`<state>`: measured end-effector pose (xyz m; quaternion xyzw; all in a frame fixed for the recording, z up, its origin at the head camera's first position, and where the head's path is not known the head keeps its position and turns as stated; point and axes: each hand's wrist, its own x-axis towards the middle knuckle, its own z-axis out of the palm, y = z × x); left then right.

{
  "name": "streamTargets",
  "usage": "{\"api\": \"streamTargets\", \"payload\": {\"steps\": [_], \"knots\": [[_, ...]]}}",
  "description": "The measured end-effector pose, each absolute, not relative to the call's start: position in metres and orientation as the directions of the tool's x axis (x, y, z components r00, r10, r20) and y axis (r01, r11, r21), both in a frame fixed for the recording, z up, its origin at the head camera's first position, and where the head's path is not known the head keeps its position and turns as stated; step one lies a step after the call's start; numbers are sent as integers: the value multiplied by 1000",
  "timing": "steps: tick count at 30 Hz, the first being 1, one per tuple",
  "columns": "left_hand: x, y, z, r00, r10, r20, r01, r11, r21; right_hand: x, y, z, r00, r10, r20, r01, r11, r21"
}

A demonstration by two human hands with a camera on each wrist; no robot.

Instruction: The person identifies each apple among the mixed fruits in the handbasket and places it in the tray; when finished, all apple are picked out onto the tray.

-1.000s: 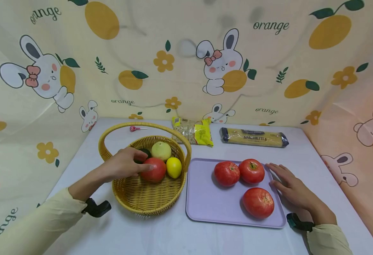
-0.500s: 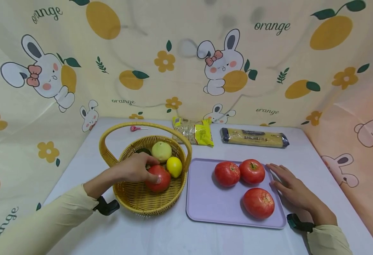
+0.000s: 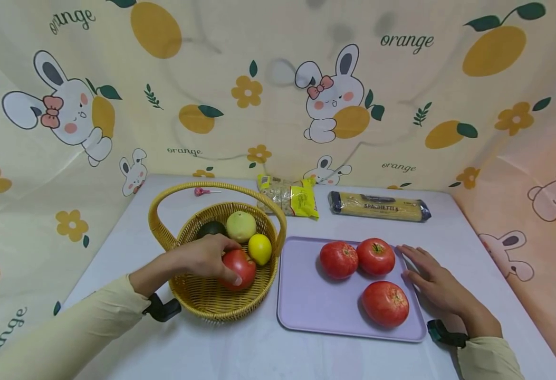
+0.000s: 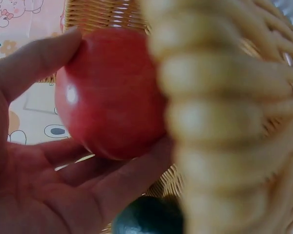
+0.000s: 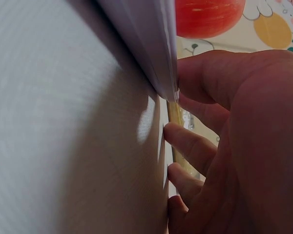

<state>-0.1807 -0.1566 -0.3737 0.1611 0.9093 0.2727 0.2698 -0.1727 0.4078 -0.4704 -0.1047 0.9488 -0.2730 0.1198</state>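
Inside the wicker basket (image 3: 197,303), my left hand (image 3: 209,256) holds a red apple (image 3: 241,270), thumb on the near side and fingers round the other. In the left wrist view the apple (image 4: 115,92) sits between thumb and fingers, partly hidden by the blurred basket handle (image 4: 210,117). Beside it lie a yellow lemon (image 3: 260,249), a pale green round fruit (image 3: 241,227) and a dark green fruit (image 3: 211,228). My right hand (image 3: 437,279) rests at the right edge of the lilac tray (image 3: 316,309), its thumb touching the rim (image 5: 168,73) and its fingers extended.
Three red apples lie on the tray: one at left (image 3: 338,259), one at back (image 3: 375,256), one in front (image 3: 385,304). Behind stand a yellow-ended clear food bag (image 3: 287,198), a spaghetti pack (image 3: 379,206) and a small pink object (image 3: 202,191). A printed cloth (image 3: 278,132) hangs behind.
My left hand has moved a little right and toward the front of the basket with the apple. The dark green fruit shows more now. My right hand stays at the tray.
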Motion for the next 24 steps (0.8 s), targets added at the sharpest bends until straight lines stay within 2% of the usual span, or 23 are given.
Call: {"api": "streamTargets", "payload": {"steps": [6, 15, 24], "knots": [[-177, -158, -378, -777, 483, -405, 185, 789, 587, -173, 407, -470, -950, -262, -172, -130, 829, -544], [-175, -162, -372, -840, 436, -323, 179, 784, 594, -173, 408, -471, -949, -266, -168, -134, 825, -549], [-166, -167, -354, -869, 460, -181, 215, 682, 699, -173, 409, -472, -950, -268, -157, -145, 829, -539]]}}
